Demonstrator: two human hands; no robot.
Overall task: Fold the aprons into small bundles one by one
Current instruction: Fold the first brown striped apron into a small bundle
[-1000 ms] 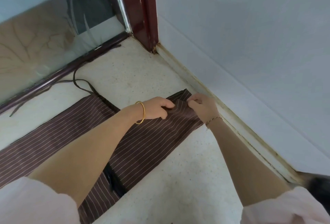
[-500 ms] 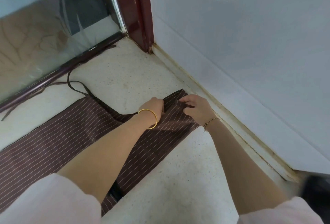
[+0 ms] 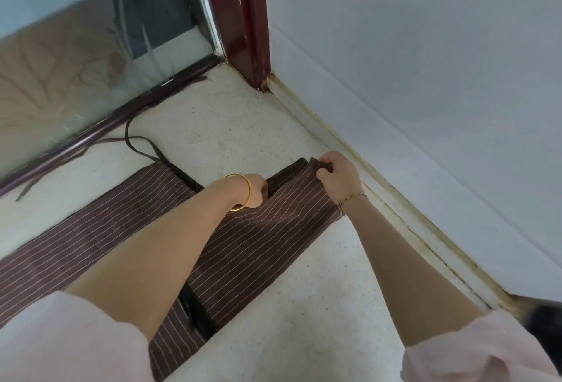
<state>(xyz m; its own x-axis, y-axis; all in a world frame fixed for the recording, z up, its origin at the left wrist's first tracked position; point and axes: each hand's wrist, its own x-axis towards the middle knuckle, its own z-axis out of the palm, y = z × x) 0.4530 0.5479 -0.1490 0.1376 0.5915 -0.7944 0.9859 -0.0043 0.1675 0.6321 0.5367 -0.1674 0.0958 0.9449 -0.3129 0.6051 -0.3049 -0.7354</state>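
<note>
Striped apron (image 3: 273,238) lies flat on the floor (image 3: 231,126); thin, limp, light cloth, best taken at its far hem, which right grip (image 3: 339,179) pinches and left grip (image 3: 257,191), fingers hidden, seemingly clasps too.

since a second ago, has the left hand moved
Yes. The left hand has drawn back left along the apron, away from the skirting and the right hand. The door post sits where it did.
</note>
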